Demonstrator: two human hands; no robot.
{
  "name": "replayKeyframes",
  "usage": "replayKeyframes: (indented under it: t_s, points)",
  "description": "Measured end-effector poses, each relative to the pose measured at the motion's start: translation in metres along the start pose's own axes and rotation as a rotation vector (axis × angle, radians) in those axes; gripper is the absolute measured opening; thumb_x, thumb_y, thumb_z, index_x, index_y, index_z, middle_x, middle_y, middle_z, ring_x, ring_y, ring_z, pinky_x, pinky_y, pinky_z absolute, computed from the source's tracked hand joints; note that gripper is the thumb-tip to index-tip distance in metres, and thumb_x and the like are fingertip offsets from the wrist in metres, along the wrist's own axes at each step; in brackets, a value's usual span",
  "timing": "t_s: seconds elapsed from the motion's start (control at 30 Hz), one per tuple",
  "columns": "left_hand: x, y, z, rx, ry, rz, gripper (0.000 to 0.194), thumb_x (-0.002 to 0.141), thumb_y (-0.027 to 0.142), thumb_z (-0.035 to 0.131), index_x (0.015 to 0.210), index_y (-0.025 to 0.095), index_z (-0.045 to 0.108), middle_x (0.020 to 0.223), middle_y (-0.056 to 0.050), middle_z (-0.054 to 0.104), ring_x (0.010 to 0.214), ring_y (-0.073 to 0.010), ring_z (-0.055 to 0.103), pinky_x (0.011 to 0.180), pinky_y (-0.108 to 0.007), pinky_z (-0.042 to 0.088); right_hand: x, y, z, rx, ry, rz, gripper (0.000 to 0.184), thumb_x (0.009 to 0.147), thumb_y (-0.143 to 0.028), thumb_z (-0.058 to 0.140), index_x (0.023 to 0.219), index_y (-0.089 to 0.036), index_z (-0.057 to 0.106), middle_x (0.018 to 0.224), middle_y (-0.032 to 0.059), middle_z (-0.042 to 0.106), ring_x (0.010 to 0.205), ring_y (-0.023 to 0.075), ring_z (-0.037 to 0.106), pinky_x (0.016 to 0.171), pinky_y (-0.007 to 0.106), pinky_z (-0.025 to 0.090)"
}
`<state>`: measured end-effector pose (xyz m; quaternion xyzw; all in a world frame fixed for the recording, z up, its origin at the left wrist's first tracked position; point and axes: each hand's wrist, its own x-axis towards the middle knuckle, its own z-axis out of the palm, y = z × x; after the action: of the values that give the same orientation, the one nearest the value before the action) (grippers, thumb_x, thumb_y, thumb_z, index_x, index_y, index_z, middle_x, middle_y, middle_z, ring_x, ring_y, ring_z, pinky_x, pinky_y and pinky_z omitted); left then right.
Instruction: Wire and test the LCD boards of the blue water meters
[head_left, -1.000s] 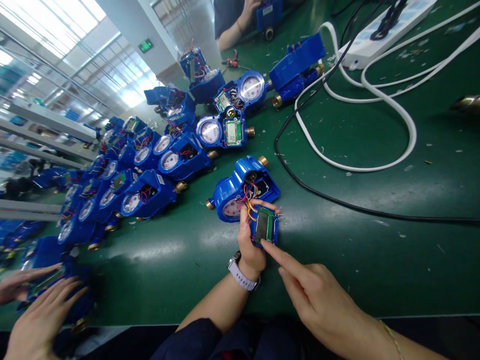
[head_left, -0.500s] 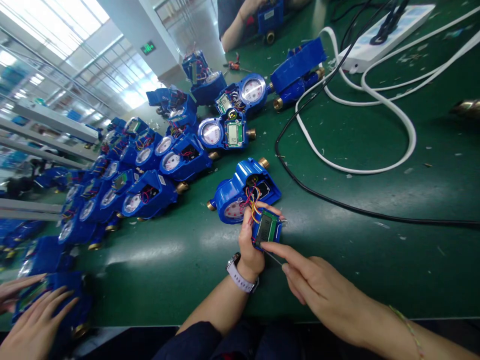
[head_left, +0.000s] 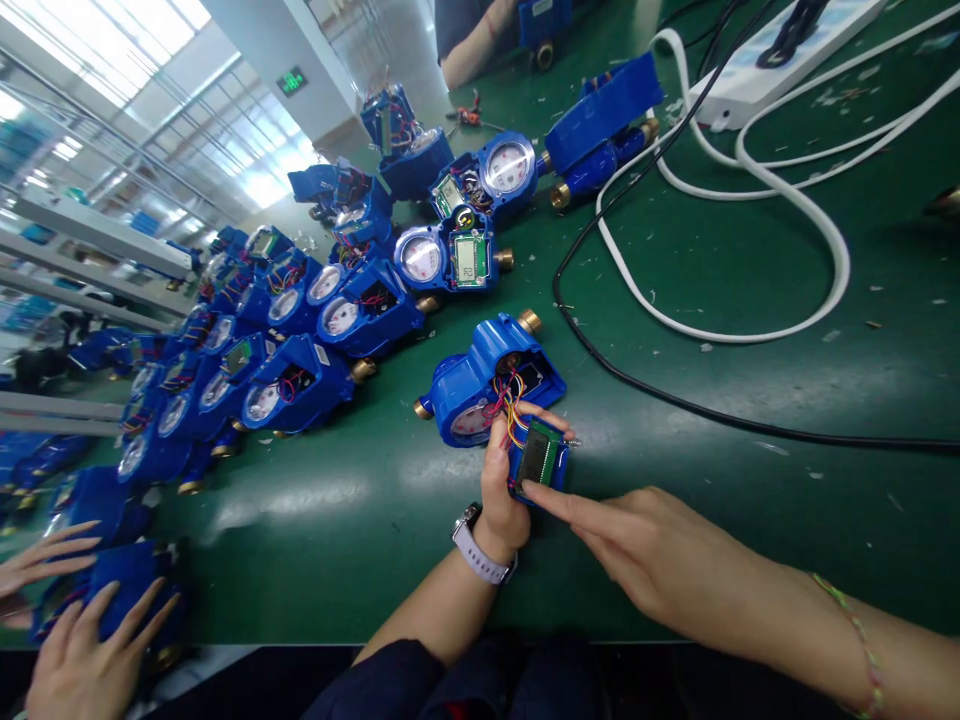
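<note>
My left hand (head_left: 504,500) is closed around a small blue module with a green circuit board (head_left: 553,458) and a dark display facing up. Coloured wires (head_left: 511,400) run from it into an open blue water meter (head_left: 480,385) lying on the table just beyond. The index finger of my right hand (head_left: 652,550) is stretched out, its tip touching the near left corner of the display. Its other fingers are curled underneath, and what they hold, if anything, is hidden. A small metal spring (head_left: 573,443) sticks out from the module's right side.
Several blue water meters (head_left: 300,385) stand in rows to the left. A black cable (head_left: 675,408) and a white cord (head_left: 836,260) cross the right side near a power strip (head_left: 787,60). At lower left, a co-worker's hands (head_left: 90,640) rest on another meter.
The thin metal shaft seen below my right finger is now out of sight. My right hand has turned slightly, its fingertip still on the display corner. The co-worker's hands have shifted and spread.
</note>
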<state>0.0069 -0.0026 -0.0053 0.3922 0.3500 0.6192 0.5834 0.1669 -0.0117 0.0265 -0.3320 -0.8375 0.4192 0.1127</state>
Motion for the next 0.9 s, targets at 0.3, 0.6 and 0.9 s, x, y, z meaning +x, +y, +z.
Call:
replayKeyframes:
  t_s: [0.3,0.6,0.9]
  points:
    - [0.003,0.000,0.007,0.009,0.105,0.040,0.042,0.093,0.051,0.034,0.106,0.017,0.055,0.094,-0.009,0.064,0.087,-0.0237,0.061,0.085,-0.037,0.047,0.004,-0.006,0.028,0.247,0.237,-0.056,0.051,0.095,-0.010,0.031,0.143,-0.019,0.044,0.100,0.0060,0.072,0.078,0.0177,0.070,0.065,0.031,0.057]
    - [0.004,-0.002,0.006,-0.022,0.125,0.050,0.043,0.092,0.052,0.037,0.106,0.017,0.056,0.095,-0.009,0.063,0.088,-0.0226,0.059,0.087,-0.035,0.046,0.002,-0.012,0.040,0.334,0.344,0.001,0.045,0.097,-0.014,0.034,0.139,-0.016,0.049,0.085,0.0035,0.072,0.059,0.0127,0.062,0.062,0.027,0.052]
    - [0.004,-0.002,0.007,0.007,0.148,0.043,0.043,0.091,0.053,0.036,0.104,0.018,0.055,0.094,-0.009,0.063,0.088,-0.0231,0.060,0.086,-0.036,0.047,0.005,-0.016,0.050,0.427,0.373,0.076,0.044,0.098,-0.021,0.033,0.138,-0.018,0.052,0.070,0.0003,0.064,0.053,0.0112,0.052,0.058,0.025,0.047]
